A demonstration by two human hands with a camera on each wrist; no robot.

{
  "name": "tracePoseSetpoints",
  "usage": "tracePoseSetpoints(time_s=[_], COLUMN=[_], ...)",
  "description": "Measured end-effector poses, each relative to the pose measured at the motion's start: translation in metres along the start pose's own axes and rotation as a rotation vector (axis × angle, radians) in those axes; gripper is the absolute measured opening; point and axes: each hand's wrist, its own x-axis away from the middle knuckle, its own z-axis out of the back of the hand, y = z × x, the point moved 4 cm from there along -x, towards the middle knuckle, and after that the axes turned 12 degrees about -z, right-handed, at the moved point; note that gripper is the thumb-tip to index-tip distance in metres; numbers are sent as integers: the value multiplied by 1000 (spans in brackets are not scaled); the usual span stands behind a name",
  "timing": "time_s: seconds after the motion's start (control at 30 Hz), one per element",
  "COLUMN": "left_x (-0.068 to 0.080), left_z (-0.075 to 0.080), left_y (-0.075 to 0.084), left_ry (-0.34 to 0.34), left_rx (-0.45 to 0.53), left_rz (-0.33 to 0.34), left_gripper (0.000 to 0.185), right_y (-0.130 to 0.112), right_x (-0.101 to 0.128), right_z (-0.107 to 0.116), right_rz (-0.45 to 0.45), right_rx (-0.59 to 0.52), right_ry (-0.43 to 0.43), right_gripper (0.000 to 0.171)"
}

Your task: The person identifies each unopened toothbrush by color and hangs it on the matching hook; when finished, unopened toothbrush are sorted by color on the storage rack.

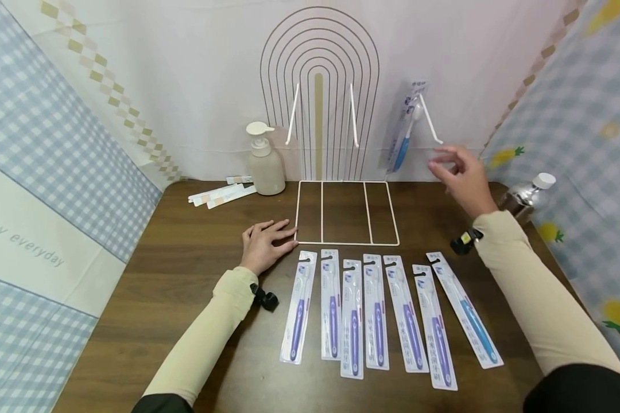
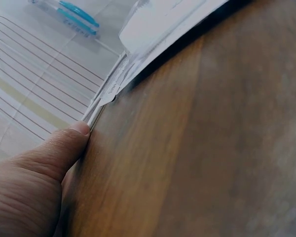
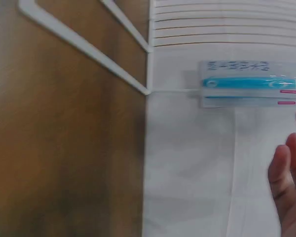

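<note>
Seven packaged toothbrushes (image 1: 377, 312) flat; blue-handled pack (image 1: 406, 129) seemingly hook-hung.

7 packaged toothbrushes (image 1: 377, 312) lie in a row before the wire rack (image 1: 346, 213); a pump bottle (image 1: 264, 162) stands left of it.

Left hand (image 1: 264, 245) lies palm down on the worktop, left of its middle; fingers straight and slightly spread, forearm running back toward the near edge. Right hand (image 1: 462, 175) is raised above the far right part of the worktop, fingers loosely bent, holding nothing. Both arms sleeved.
</note>
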Motion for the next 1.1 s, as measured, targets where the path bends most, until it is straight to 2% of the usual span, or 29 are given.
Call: tracePoseSetpoints(time_s=[0.17, 0.27, 0.47, 0.63, 0.77, 0.97, 1.1], left_x=[-2, -3, -3, -3, -2, -1, -1], left_z=[1, 2, 0, -2, -2, -1, -3], left_y=[0, 1, 0, -2, -3, -1, 0], left_ry=[16, 16, 2, 7, 11, 15, 8], left_rx=[-7, -3, -6, -5, -2, 5, 7], left_rz=[-1, 0, 0, -8, -9, -7, -6], left_gripper=[41, 41, 41, 42, 41, 41, 41], right_y=[26, 37, 70, 93, 103, 111, 114], right_x=[37, 64, 112, 137, 150, 156, 159], right_z=[9, 15, 30, 40, 41, 37, 35], right_rz=[-112, -157, -156, -147, -117, -36, -57], right_rx=[224, 318, 450, 556, 565, 549, 568], right_ry=[-148, -246, -395, -446, -492, -457, -428], right_gripper=[37, 39, 41, 45, 49, 49, 49])
